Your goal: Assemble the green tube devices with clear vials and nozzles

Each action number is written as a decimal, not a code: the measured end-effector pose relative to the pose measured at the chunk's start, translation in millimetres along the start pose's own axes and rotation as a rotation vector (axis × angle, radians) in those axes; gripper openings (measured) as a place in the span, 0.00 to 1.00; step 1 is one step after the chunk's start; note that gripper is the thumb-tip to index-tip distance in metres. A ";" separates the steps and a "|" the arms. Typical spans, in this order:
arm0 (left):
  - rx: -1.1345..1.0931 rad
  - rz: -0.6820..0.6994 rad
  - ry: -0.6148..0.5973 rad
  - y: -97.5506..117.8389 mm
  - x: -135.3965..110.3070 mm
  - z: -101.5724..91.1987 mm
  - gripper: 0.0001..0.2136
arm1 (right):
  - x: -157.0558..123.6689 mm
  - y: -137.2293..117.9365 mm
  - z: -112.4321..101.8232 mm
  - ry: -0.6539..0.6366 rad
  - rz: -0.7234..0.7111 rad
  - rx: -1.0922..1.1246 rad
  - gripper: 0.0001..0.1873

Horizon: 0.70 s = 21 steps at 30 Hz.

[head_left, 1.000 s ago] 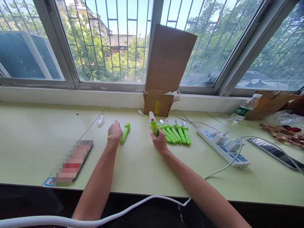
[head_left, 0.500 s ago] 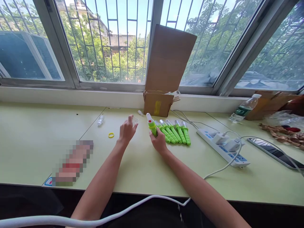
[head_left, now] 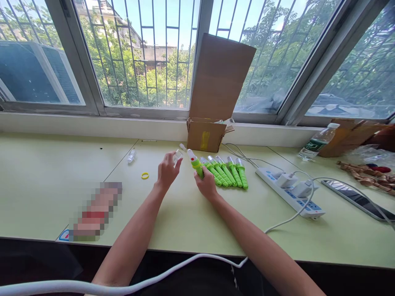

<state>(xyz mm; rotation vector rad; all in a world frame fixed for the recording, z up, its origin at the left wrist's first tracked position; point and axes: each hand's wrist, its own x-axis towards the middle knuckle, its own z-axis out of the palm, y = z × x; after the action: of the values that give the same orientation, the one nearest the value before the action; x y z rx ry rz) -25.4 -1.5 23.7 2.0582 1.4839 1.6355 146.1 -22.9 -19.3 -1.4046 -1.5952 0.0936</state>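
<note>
My right hand (head_left: 206, 184) is wrapped round a green ribbed stick (head_left: 196, 164) with a white tip and a red dot, its tip tilted up and to the left. Just left of that tip, my left hand (head_left: 167, 169) pinches a clear plastic cap (head_left: 178, 156) between thumb and fingers. Cap and stick are close together; whether they touch I cannot tell. Beside my right hand several similar green sticks (head_left: 232, 172) lie in a row, clear ends pointing away from me. A yellow ring (head_left: 145, 175) lies left of my left hand.
Small clear plastic pieces (head_left: 131, 156) lie at the left and near the open cardboard box (head_left: 206, 135) by the window. On the right are a white power strip (head_left: 290, 193) with cables, a phone (head_left: 354, 199) and a water bottle (head_left: 319, 142). A white cable crosses in front.
My left hand has moved slightly right with the clear cap, which now sits nearer the stick. The stick's tip has shifted a little left and down.
</note>
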 end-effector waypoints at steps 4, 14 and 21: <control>-0.118 -0.090 0.078 6.0 3.3 -3.4 0.13 | -0.3 1.2 0.4 -0.001 -0.004 -0.021 0.08; -0.855 -0.599 0.170 -18.2 12.8 12.1 0.21 | -0.3 1.4 0.7 -0.025 -0.030 -0.056 0.08; -1.109 -0.756 0.171 -17.8 14.1 11.0 0.24 | -1.0 1.6 0.3 -0.086 -0.042 -0.077 0.08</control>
<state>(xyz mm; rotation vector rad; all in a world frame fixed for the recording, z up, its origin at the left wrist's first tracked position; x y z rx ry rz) -28.3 22.8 17.9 0.6749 0.8246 1.6726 146.9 -23.0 -21.0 -1.4424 -1.7147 0.0693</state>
